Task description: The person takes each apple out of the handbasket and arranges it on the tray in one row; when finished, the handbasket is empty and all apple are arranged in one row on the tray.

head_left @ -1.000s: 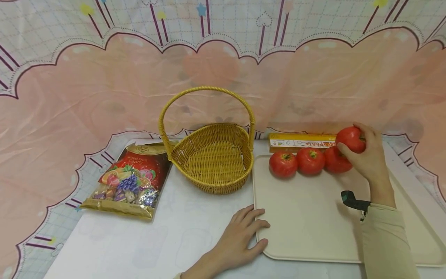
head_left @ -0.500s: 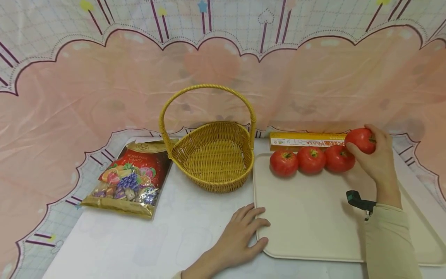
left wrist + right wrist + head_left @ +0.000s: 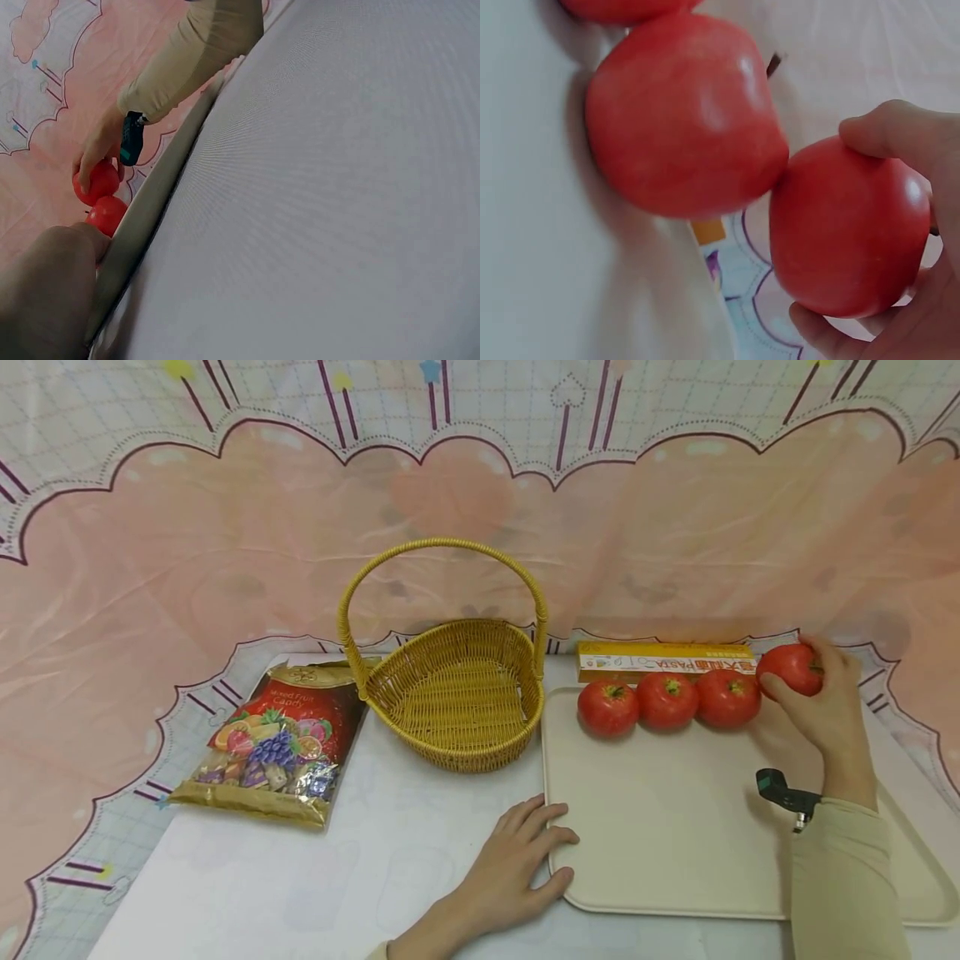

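My right hand [image 3: 836,706] grips a red apple [image 3: 791,670] between thumb and fingers, at the right end of a row on the beige tray [image 3: 675,827]. In the right wrist view this apple [image 3: 847,232] appears against its neighbour [image 3: 682,112]; the head view does not show whether it rests on the tray. Three other apples stand side by side along the tray's back edge: a left one [image 3: 607,710], a middle one [image 3: 667,702] and a right one [image 3: 727,699]. On the tray's left rim rests my left hand [image 3: 517,868], fingers spread, holding nothing.
Behind the apples lies a long yellow pasta box [image 3: 622,662]. A yellow wicker basket [image 3: 468,756] with a tall hoop handle stands left of the tray. Farther left is a bag of mixed fruit candy [image 3: 277,743]. A patterned curtain [image 3: 450,502] hangs behind the table.
My right hand has carried the apple rightward and slightly down in the head view, from over the row's right apple to beside it. The left hand has stayed on the tray rim.
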The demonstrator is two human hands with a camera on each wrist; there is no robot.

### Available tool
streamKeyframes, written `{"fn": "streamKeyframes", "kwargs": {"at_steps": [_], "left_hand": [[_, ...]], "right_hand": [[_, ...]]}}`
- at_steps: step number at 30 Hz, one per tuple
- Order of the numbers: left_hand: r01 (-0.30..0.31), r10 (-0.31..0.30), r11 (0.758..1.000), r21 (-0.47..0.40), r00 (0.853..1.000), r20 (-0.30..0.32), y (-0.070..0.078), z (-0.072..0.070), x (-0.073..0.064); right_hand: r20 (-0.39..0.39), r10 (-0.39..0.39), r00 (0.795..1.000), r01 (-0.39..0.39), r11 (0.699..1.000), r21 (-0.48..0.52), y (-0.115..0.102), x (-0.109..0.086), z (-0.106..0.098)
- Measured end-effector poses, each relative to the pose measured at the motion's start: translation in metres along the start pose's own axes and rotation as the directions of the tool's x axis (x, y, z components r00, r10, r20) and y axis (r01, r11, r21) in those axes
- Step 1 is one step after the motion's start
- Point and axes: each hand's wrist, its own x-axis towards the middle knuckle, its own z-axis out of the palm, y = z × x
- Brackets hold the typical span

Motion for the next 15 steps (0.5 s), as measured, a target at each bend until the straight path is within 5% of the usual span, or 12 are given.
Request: {"fn": "streamKeyframes", "kwargs": {"at_steps": [15], "left_hand": [[-0.013, 0.013, 1.000, 0.010, 1.000, -0.008, -0.001, 0.001, 0.000]], "right_hand": [[0.089, -0.009, 0.996, 0.011, 1.000, -0.021, 0.029, 0.003, 0.005]]}}
